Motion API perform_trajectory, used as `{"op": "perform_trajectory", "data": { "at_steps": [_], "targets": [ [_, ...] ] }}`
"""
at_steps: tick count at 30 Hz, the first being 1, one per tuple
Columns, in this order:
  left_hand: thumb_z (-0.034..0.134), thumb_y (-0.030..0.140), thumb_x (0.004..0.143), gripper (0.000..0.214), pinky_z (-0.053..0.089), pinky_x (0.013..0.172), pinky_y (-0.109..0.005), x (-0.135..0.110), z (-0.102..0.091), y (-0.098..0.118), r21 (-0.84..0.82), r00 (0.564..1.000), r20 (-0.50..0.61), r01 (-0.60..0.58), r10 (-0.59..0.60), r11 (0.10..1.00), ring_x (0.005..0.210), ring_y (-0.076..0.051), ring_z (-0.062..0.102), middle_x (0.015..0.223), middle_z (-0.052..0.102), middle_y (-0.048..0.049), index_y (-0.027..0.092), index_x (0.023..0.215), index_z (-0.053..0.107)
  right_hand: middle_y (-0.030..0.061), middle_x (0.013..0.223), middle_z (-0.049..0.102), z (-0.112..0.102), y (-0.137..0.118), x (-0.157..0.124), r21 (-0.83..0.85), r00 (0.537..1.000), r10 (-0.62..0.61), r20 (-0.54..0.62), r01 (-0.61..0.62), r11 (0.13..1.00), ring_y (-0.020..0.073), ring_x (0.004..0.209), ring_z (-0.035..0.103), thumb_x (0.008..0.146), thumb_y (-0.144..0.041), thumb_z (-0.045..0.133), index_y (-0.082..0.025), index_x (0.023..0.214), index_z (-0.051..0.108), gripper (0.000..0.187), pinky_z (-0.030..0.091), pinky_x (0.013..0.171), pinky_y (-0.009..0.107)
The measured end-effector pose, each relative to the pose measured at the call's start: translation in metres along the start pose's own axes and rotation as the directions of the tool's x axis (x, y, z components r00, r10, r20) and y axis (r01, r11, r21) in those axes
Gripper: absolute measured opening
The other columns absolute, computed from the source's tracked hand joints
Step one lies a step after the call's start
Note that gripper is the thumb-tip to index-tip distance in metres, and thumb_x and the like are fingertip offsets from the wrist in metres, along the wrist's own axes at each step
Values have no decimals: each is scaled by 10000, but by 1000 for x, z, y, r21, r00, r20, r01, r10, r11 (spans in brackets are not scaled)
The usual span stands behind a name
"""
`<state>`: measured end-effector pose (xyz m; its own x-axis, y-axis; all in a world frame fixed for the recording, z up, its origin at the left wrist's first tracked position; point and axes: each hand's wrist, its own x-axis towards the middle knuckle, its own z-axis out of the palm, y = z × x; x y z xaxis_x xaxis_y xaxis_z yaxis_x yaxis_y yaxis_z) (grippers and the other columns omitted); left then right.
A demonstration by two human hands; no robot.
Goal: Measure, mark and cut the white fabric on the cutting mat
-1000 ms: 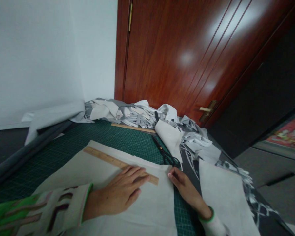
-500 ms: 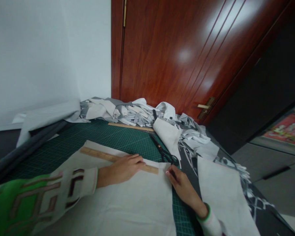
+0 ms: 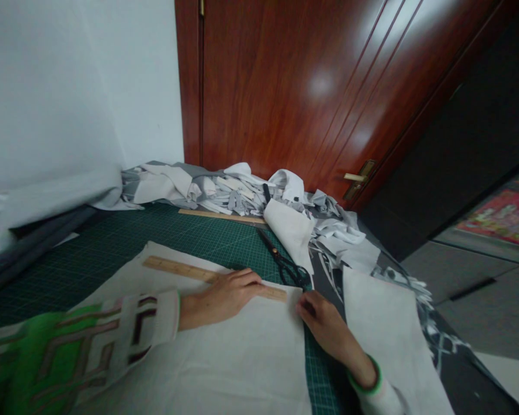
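Off-white cloth (image 3: 225,357) lies spread on a green cutting mat (image 3: 190,233). Near its far edge rests a wooden ruler (image 3: 173,266). My left hand (image 3: 229,293) presses down over the ruler, its fingers together and bent on the wood and hiding part of it. At the cloth's far right corner, my right hand (image 3: 322,317) has its thumb and fingers closed on the edge; the fingertips are slightly blurred. Just beyond that hand lie black scissors (image 3: 283,262), handles toward me.
Cloth offcuts (image 3: 237,193) are heaped along the back by the wooden door (image 3: 277,86). A second wooden strip (image 3: 220,217) lies before the heap. Another off-white cloth piece (image 3: 384,323) is at the right, and a dark roll (image 3: 38,242) at the left.
The ruler has slid slightly right along the cloth under my left hand. My right hand stays at the cloth corner. The whole view has shifted a little.
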<state>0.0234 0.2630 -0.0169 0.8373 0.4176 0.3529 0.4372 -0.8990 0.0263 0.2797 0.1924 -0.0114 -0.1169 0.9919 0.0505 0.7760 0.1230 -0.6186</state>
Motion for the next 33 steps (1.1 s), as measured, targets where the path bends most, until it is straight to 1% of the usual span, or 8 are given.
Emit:
{"op": "perform_trajectory", "data": {
  "at_steps": [3,9,13,16,20,24,29,33],
  "targets": [
    [471,44,946,260,459,875,-303,4,2,2,-14,999,-9,-31,31,999,1006,-208,579,1076,658,-66,147,1091,661,68,813,572,-3,3,0,-32,1000,20,-2,-20,999,221,754,570,876,-282,431,-211,773,505,145,409,723,346],
    [547,64,922,222,461,903,-291,10,8,4,-20,997,-31,-65,64,998,1012,-202,578,1106,659,-55,141,1103,648,51,791,564,-6,3,2,-20,999,-37,17,37,999,210,738,561,904,-288,438,-211,771,498,164,412,707,335],
    [523,44,922,246,432,958,-303,4,8,12,9,996,-70,-54,55,998,1078,-208,558,1174,640,-79,119,1135,620,38,778,547,-8,2,0,-20,998,-55,40,56,998,199,712,542,917,-281,444,-211,778,493,163,402,682,323],
    [545,101,934,239,387,1012,-323,-4,2,21,23,994,-73,-76,77,997,1123,-210,545,1208,641,-76,117,1165,605,41,795,548,-8,1,-1,-32,997,-59,39,61,998,198,720,545,927,-270,438,-211,783,489,164,403,685,323],
    [542,174,955,355,261,1095,-404,-15,-8,28,-41,999,12,38,-38,998,1237,-233,489,1351,592,-34,181,1310,532,47,813,553,-8,1,-1,-52,995,-87,41,89,995,203,739,549,942,-265,426,-214,783,491,179,410,700,331],
    [509,220,980,399,201,1106,-404,-23,-7,26,-56,997,-6,73,-74,996,1295,-237,457,1409,558,-65,149,1371,485,39,802,551,-8,3,-1,-67,994,-103,45,106,992,197,727,545,949,-268,424,-221,777,484,188,416,696,330],
    [447,95,975,396,210,1120,-352,-21,-1,16,-76,999,32,-6,8,997,1335,-187,429,1420,551,-52,163,1362,500,38,799,560,-8,3,-1,-45,996,-84,28,86,995,197,741,558,939,-250,447,-216,779,497,170,419,707,328],
    [458,-4,909,480,288,1110,-329,-14,-2,8,-80,996,84,-12,19,997,1305,-200,463,1414,553,-71,129,1368,505,39,808,564,-8,3,-1,-62,997,-75,25,76,995,197,738,566,944,-260,452,-212,788,504,171,417,700,330]
  ]
}}
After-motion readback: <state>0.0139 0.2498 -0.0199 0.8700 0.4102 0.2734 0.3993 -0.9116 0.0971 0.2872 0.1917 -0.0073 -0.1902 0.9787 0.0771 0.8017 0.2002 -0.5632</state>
